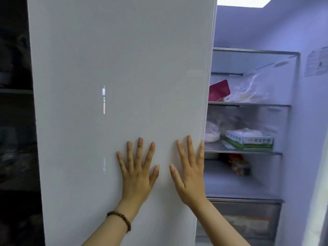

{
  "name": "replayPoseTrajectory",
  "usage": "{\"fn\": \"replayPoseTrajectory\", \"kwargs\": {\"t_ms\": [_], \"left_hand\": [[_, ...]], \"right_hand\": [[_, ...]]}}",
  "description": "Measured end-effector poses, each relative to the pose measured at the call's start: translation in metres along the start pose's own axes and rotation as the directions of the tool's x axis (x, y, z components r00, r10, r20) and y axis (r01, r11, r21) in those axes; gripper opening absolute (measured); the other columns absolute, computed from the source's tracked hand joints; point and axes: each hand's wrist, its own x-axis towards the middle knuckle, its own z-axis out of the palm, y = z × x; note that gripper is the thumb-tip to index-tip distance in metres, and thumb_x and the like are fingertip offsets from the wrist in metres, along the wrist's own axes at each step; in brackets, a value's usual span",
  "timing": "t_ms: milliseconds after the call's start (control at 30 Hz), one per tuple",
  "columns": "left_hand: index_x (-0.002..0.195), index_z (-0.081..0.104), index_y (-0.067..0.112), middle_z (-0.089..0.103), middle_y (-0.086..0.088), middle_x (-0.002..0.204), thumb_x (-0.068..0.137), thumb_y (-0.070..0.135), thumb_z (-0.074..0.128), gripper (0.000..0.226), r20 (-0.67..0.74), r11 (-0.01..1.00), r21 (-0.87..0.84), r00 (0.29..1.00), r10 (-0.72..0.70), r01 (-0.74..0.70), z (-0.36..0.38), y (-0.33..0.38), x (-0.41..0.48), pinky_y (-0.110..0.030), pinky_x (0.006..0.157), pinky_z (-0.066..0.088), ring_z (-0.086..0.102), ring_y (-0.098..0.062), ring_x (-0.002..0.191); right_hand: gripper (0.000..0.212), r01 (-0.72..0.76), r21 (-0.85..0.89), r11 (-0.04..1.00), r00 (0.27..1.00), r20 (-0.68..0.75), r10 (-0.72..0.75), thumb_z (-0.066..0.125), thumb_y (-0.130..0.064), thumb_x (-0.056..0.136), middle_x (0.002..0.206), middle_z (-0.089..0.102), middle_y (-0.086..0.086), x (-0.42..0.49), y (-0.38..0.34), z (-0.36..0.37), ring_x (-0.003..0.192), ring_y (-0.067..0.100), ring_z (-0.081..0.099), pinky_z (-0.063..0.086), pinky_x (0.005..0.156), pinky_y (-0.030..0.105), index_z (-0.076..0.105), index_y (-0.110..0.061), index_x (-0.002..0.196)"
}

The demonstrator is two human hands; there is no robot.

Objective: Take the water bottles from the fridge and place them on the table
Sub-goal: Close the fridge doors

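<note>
White fridge door [106, 68] bears left hand [137, 176] and right hand [191, 176], fingers spread flat, holding nothing; probably pushing it. Shelves [248, 104] sit exposed just right of the right hand.

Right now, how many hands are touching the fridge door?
2. The left hand lies flat on the fridge door; the right hand lies flat beside it, near the door's open edge.

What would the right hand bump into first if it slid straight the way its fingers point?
Nothing, it seems. The right hand lies flat on the glossy white fridge door, fingers pointing up. Sliding on, it would only meet more bare door, close beside the door's right edge.
</note>
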Motion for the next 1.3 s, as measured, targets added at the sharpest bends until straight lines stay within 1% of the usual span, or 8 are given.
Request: {"fn": "replayPoseTrajectory", "kwargs": {"t_ms": [200, 367, 500, 700, 933, 1100, 1200, 1300], "left_hand": [[0.149, 0.007, 0.026, 0.003, -0.007, 0.158, 0.094, 0.053, 0.018, 0.062, 0.101, 0.998, 0.005, 0.993, -0.055, 0.055, -0.022, 0.008, -0.001, -0.058, 0.113, 0.005, 0.001, -0.034, 0.144], [0.147, -0.004, 0.032, -0.005, 0.003, 0.157, 0.084, 0.066, -0.008, 0.072, 0.265, 0.98, -0.091, 0.953, -0.147, 0.177, -0.063, 0.032, -0.023, -0.044, 0.116, -0.006, -0.006, -0.021, 0.145], [0.142, -0.017, 0.033, -0.015, 0.005, 0.156, 0.069, 0.071, -0.026, 0.083, 0.397, 0.968, -0.109, 0.903, -0.165, 0.224, -0.1, 0.07, -0.071, -0.041, 0.114, -0.014, -0.015, -0.018, 0.144], [0.146, -0.008, 0.031, -0.013, 0.004, 0.157, 0.069, 0.071, -0.024, 0.088, 0.44, 0.949, -0.214, 0.89, -0.119, 0.232, -0.165, 0.164, -0.119, -0.042, 0.115, -0.014, -0.014, -0.018, 0.144], [0.147, 0.0, 0.031, -0.008, 0.002, 0.158, 0.073, 0.071, -0.019, 0.087, 0.406, 0.912, -0.383, 0.914, 0.024, 0.146, -0.219, 0.313, -0.12, -0.044, 0.117, -0.009, -0.011, -0.02, 0.145], [0.147, -0.003, 0.031, -0.009, 0.002, 0.158, 0.081, 0.065, -0.006, 0.074, 0.35, 0.881, -0.469, 0.928, 0.127, 0.056, -0.241, 0.43, -0.106, -0.043, 0.116, -0.012, -0.012, -0.02, 0.144], [0.146, -0.005, 0.033, -0.01, 0.003, 0.158, 0.085, 0.063, 0.0, 0.068, 0.306, 0.847, -0.53, 0.939, 0.153, 0.035, -0.25, 0.498, -0.095, -0.041, 0.115, -0.013, -0.013, -0.018, 0.144], [0.146, -0.004, 0.036, -0.011, 0.005, 0.157, 0.089, 0.059, 0.009, 0.063, 0.305, 0.811, -0.583, 0.937, 0.172, 0.041, -0.255, 0.562, -0.08, -0.038, 0.114, -0.017, -0.017, -0.015, 0.143]], "right_hand": [[0.06, 0.001, 0.07, 0.998, 0.988, 0.154, -0.012, 0.02, -0.058, 0.092, 0.157, -0.012, -0.02, -0.002, 0.001, -0.023, 0.143, 0.017, -0.025, -0.014, 0.115, 0.025, 0.013, -0.036, 0.148], [0.059, -0.05, 0.112, 0.992, 0.967, 0.253, 0.02, 0.02, -0.059, 0.091, 0.156, 0.0, -0.018, -0.02, 0.009, -0.07, 0.144, 0.004, -0.011, 0.004, 0.12, 0.036, 0.025, -0.036, 0.145], [0.062, -0.072, 0.101, 0.992, 0.97, 0.24, 0.046, 0.024, -0.061, 0.09, 0.155, 0.009, -0.016, -0.06, 0.013, -0.14, 0.145, 0.004, 0.001, 0.012, 0.119, 0.041, 0.034, -0.032, 0.143], [0.054, -0.069, -0.014, 0.998, 0.97, 0.231, 0.07, 0.027, -0.055, 0.092, 0.157, 0.009, -0.015, -0.132, 0.014, -0.28, 0.145, 0.004, 0.001, 0.009, 0.12, 0.039, 0.028, -0.036, 0.143], [0.056, -0.12, -0.18, 0.976, 0.987, 0.088, 0.138, 0.032, -0.054, 0.091, 0.157, 0.008, -0.013, -0.178, 0.04, -0.439, 0.145, 0.003, 0.001, 0.002, 0.119, 0.033, 0.029, -0.033, 0.143], [0.06, -0.141, -0.298, 0.944, 0.986, -0.133, 0.105, 0.042, -0.048, 0.09, 0.158, 0.009, -0.005, -0.19, 0.083, -0.537, 0.147, 0.014, 0.004, 0.007, 0.119, 0.043, 0.026, -0.029, 0.144], [0.069, -0.19, -0.267, 0.945, 0.952, -0.287, 0.111, 0.046, -0.05, 0.087, 0.158, 0.008, 0.002, -0.19, 0.113, -0.585, 0.147, 0.019, 0.003, 0.003, 0.12, 0.039, 0.025, -0.022, 0.146], [0.078, -0.274, -0.158, 0.949, 0.923, -0.32, 0.214, 0.05, -0.054, 0.084, 0.159, 0.0, -0.001, -0.188, 0.157, -0.621, 0.146, 0.015, -0.004, 0.003, 0.119, 0.037, 0.015, -0.025, 0.148]]}}
